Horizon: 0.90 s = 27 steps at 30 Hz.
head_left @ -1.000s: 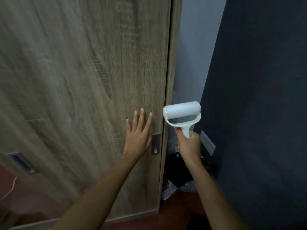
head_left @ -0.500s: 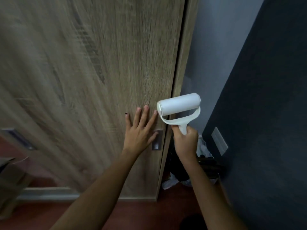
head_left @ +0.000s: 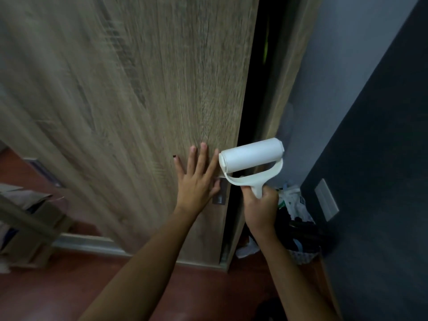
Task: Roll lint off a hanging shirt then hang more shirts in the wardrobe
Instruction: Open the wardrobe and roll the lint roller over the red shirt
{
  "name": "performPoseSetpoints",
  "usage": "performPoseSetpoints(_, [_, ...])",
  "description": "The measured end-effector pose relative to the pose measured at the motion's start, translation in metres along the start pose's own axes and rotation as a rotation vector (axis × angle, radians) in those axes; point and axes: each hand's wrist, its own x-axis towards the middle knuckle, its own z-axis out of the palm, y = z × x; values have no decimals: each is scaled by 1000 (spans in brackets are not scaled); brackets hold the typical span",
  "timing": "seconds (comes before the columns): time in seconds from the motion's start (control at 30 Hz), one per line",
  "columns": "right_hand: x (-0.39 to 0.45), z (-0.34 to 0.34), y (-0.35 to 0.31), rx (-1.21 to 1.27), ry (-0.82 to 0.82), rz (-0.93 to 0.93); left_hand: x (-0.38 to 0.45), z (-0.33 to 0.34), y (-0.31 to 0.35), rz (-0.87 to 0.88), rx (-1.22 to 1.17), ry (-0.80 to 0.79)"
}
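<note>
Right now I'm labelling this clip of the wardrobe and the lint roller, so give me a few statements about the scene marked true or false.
1. The left hand lies flat with straight fingers on the wooden wardrobe door. True.
2. The right hand grips the white lint roller by its handle. True.
3. The lint roller is pressed against a hanging shirt. False: it is held in the air beside the door edge, and no shirt can be made out.
4. The wardrobe door is fully shut. False: a dark gap shows along its right edge.
5. A metal recessed handle sits beside the left hand. True.
6. Both hands are empty. False: the right hand holds the roller.
</note>
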Motion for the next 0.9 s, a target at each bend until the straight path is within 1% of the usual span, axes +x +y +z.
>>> performPoseSetpoints(0.1, [-6, 13, -3, -3, -23, 4, -6, -6, -23, -41, 29, -13])
performPoseSetpoints(0.23, [-14, 36, -13, 37, -39, 60, -16, -15, -62, -67, 58, -48])
performPoseSetpoints(0.4, [-20, 65, -26, 59, -83, 60, -26, -29, -111, -196, 85, -104])
performPoseSetpoints(0.5, [-24, 84, -31, 92, -104, 77, -29, -40, -130, -275, 52, -117])
performPoseSetpoints(0.6, [-28, 107, -37, 106, -153, 73, -19, -54, -145, -282, 6, -91])
performPoseSetpoints(0.7, [-31, 129, -43, 119, -203, 77, 3, -66, -174, -319, 57, -53])
performPoseSetpoints(0.9, [-30, 159, -52, 118, -228, 52, 3, -76, -221, -375, 67, -68])
